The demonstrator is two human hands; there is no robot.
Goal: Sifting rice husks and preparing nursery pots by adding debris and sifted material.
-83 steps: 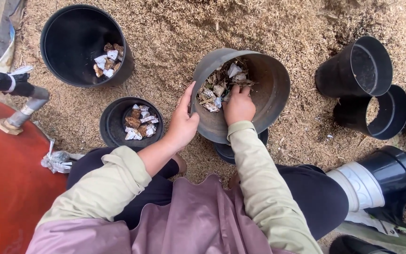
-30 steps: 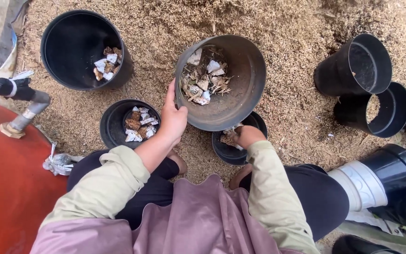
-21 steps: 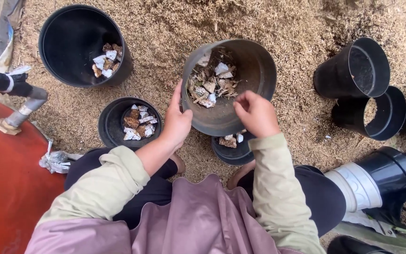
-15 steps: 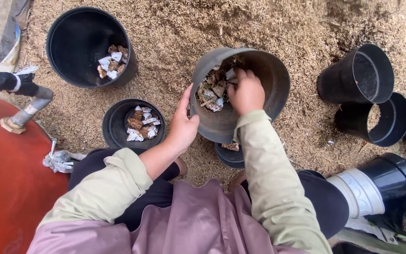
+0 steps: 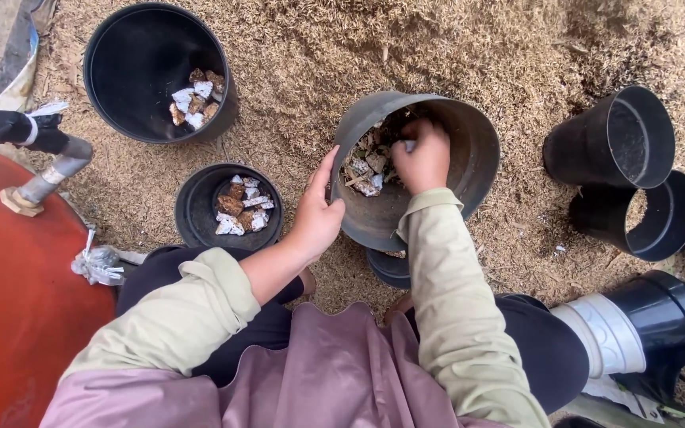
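Several black pots are spread over husk-covered ground (image 5: 303, 55), and they are placed here against the tilted grey pot (image 5: 469, 158) held at the centre. Far to its left, a red drum (image 5: 9, 317) with a metal tap (image 5: 41, 166) is seen at the frame's edge. Up and to the left of the tilted pot stands a large black pot (image 5: 144, 63), in which a small heap of brown and white chunks lies against the right wall. Just left of and below the tilted pot sits a smaller black pot (image 5: 200, 210), its floor covered with the same chunks. The left hand (image 5: 319, 214) is clamped on the tilted pot's near rim, thumb inside and fingers outside, so that its mouth is turned toward the person. The right hand (image 5: 422, 154) is reached inside, its fingers closed together on a pinch of the broken chunks (image 5: 366, 166) piled at the pot's low side. The picking would be judged best done with the pot kept steady at this tilt, so the pieces stay gathered where they can be pinched. Directly beneath the tilted pot another small pot (image 5: 390, 265) is partly hidden. To the right, two empty black pots (image 5: 620, 135) lie on their sides, with a stacked black sleeve of pots (image 5: 660, 317) below them.
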